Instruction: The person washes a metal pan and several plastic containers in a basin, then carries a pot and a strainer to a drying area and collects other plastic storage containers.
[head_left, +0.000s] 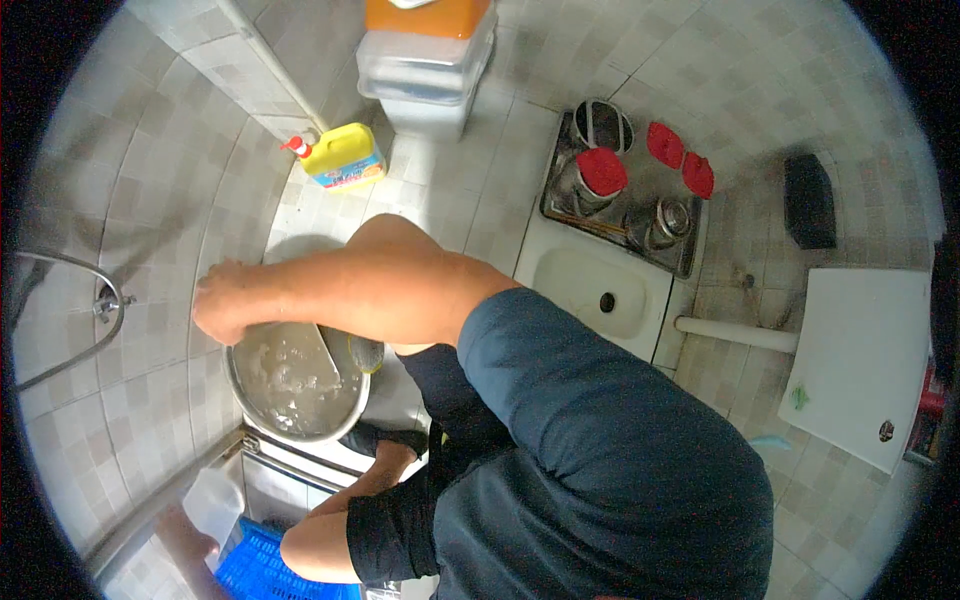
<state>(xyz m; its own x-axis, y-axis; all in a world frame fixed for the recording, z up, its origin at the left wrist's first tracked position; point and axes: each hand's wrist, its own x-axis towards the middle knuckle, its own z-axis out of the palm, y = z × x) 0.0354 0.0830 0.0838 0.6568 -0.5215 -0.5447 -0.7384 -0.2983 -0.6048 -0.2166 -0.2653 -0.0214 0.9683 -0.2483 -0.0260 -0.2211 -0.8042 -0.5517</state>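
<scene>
My right arm stretches across to the left. Its hand (225,300) is closed at the upper left rim of a round metal basin (362,412); what the curled fingers hold, if anything, is hidden. Murky, sudsy water fills the basin, and a thin straight-edged piece (327,355) slants down into it. Against the basin's right side is a yellow-green thing (366,354), perhaps a sponge, partly covered by my forearm. At the lower left, my left hand (188,535) grips a translucent white plastic container (215,505), beside a blue plastic basket (262,570).
A yellow pump bottle (345,158) stands by the back wall, near stacked plastic bins (425,75). On the right are a squat toilet (575,280), a tray (684,262) of metal pots and red items, and a white panel (860,350). A hose (110,335) curves along the left wall.
</scene>
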